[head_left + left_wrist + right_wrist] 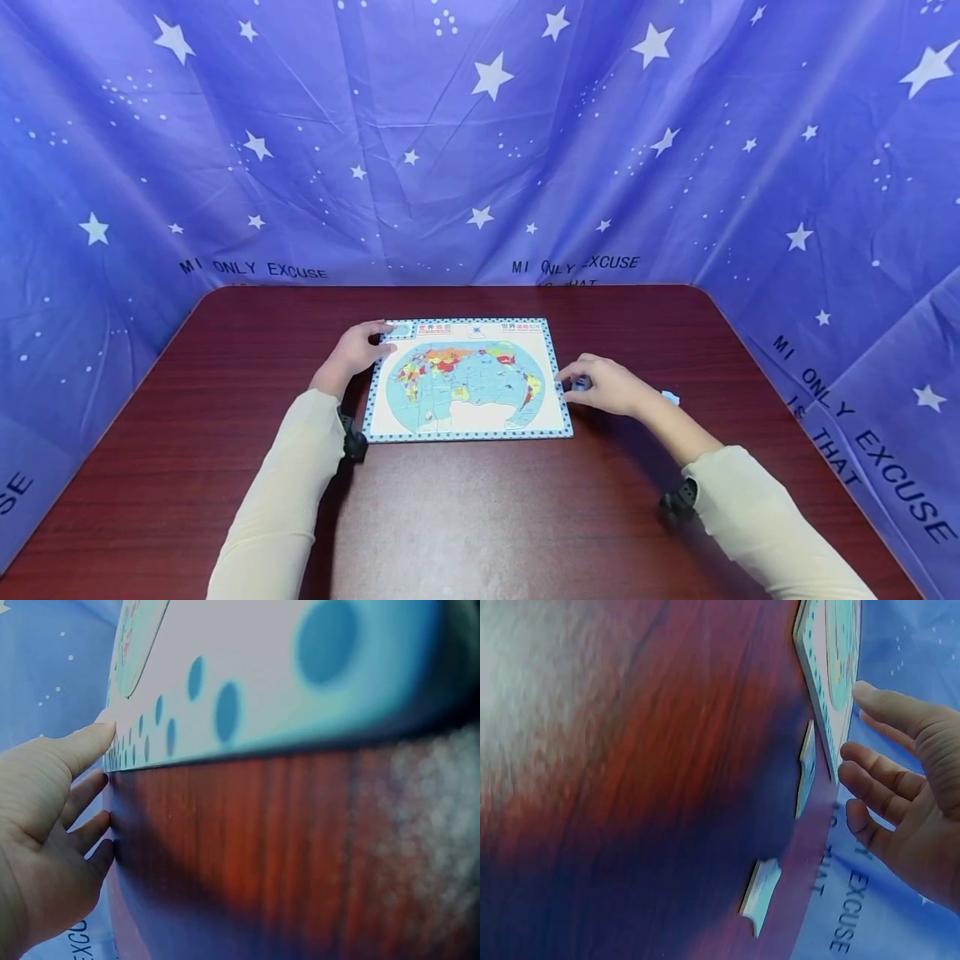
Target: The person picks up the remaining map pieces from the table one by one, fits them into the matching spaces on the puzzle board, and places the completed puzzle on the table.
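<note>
A world map jigsaw puzzle [465, 385] lies flat on the table, its white frame edged with blue dots. A bare white patch shows at the map's lower middle. My left hand [358, 346] is at the puzzle's upper left edge, thumb on the frame and the other fingers fairly straight beside it. At the right edge my right hand [607, 385] touches the frame with loosely bent fingers. Under that hand lies a loose puzzle piece [807, 769], partly hidden in the head view. Another light blue puzzle piece [671, 398] lies farther right, beyond the wrist.
The dark red wooden table [450, 517] has rounded far corners. A blue curtain [420, 208] with white stars hangs behind it and along both sides. Black wrist devices are on the left sleeve [281, 483] and the right sleeve [772, 517].
</note>
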Demonstrator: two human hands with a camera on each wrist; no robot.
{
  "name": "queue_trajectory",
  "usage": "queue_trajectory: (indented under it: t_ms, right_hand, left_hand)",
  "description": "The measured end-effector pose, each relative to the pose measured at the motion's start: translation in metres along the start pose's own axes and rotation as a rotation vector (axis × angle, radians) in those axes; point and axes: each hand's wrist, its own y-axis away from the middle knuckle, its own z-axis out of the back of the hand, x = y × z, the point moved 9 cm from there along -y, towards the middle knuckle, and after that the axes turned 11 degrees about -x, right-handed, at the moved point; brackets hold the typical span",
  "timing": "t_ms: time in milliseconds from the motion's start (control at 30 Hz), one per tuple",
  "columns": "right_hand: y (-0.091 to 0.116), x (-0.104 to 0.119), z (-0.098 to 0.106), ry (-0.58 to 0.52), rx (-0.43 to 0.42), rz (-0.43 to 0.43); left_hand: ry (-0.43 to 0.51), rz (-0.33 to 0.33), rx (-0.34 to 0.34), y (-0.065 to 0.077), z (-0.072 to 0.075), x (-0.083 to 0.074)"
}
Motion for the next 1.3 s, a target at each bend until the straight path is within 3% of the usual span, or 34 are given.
queue_trajectory:
  t_ms: [567,1300]
  right_hand:
    - [0.003,-0.036,0.007,0.009,-0.026,-0.077]
    - [0.001,-0.040,-0.001,0.114,-0.050,-0.127]
  left_hand:
    - [-0.014,-0.021,-0.002,0.001,0.000,-0.002]
    - [-0.002,-0.020,-0.008,0.001,0.001,-0.004]
